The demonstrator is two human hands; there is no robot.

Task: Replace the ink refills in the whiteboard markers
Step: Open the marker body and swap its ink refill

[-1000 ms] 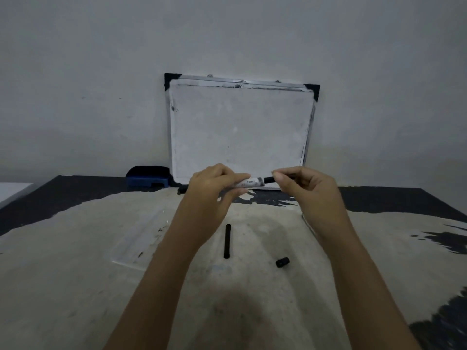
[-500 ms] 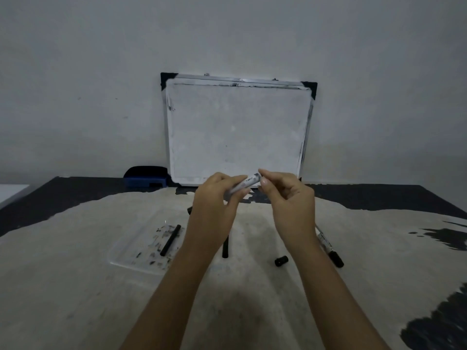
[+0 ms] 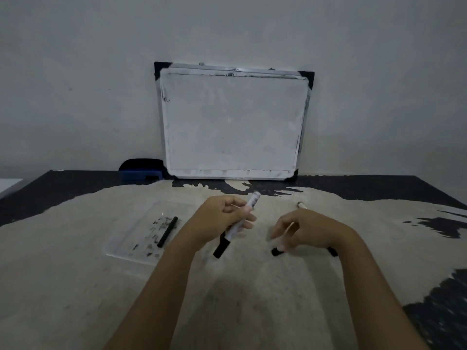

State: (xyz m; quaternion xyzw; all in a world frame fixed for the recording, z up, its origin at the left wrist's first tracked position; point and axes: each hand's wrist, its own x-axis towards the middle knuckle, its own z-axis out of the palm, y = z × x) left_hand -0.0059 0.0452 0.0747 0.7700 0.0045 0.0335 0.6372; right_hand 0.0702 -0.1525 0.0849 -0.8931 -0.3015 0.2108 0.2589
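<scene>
Near the middle of the frame the left hand (image 3: 222,221) holds a whiteboard marker (image 3: 241,221) tilted, its white barrel pinched between thumb and curled fingers (image 3: 246,218), the pale open end pointing up toward the whiteboard and the black end pointing down toward the lower centre, just above the worktop (image 3: 75,286). To the right of it, the right hand (image 3: 305,232) hangs low over the worktop with its fingers drawn together and pointing down; they are blurred, and they reach a small black cap (image 3: 276,251) lying on the surface, though whether they actually pinch it cannot be told. Behind the right hand, a second marker (image 3: 302,205) lies on the worktop, only its pale tip showing above the knuckles and a dark end peeking out beside the wrist. Left of centre sits a clear plastic tray (image 3: 126,245), smudged with dark marks, and a thin black refill stick (image 3: 167,231) lies slanted inside it. At the back, in the upper middle of the frame, a whiteboard (image 3: 232,122) with black corner pieces leans upright against the grey wall, its surface wiped and streaky. Just beside its lower left corner rests a blue and black eraser (image 3: 141,169). The worktop is dark with a large worn pale patch across it.
</scene>
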